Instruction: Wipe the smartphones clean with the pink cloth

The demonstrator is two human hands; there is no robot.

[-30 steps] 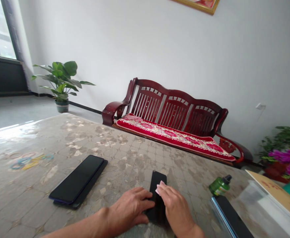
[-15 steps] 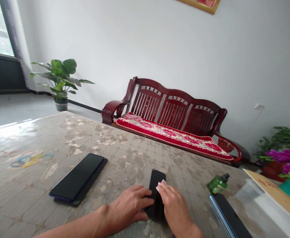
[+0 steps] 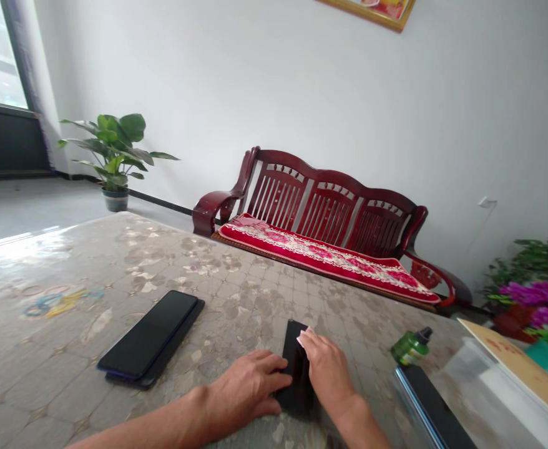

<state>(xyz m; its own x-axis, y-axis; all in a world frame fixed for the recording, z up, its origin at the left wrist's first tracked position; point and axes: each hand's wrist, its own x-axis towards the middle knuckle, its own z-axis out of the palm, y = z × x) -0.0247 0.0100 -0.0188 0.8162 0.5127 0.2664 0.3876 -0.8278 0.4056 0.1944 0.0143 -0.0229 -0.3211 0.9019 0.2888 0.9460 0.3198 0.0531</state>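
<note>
Lying flat on the tabletop (image 3: 91,262) directly between the two hands, a dark phone (image 3: 294,362) is seen with its long axis running away from the person, its far end pointing toward the bench. It is touched from both sides: the left hand (image 3: 246,391) is laid flat with fingers spread, the fingertips pressed against the phone's left edge, while the right hand (image 3: 326,374) rests over its right part, with a small pale piece, perhaps a wipe (image 3: 301,338), pinched or pressed under the fingertips near the far end; which it is cannot be told. Neither hand is clearly nearer, since both are in contact. Well apart to the left, two more phones (image 3: 151,338) are stacked, the upper one slightly offset. To the right, near the right forearm, another dark device (image 3: 430,408) lies at the tabletop's edge, with a small green bottle (image 3: 409,347) just beyond it. Coloured rubber bands (image 3: 56,300) are scattered far to the left. Nothing stands between the hands and the phone.
</note>
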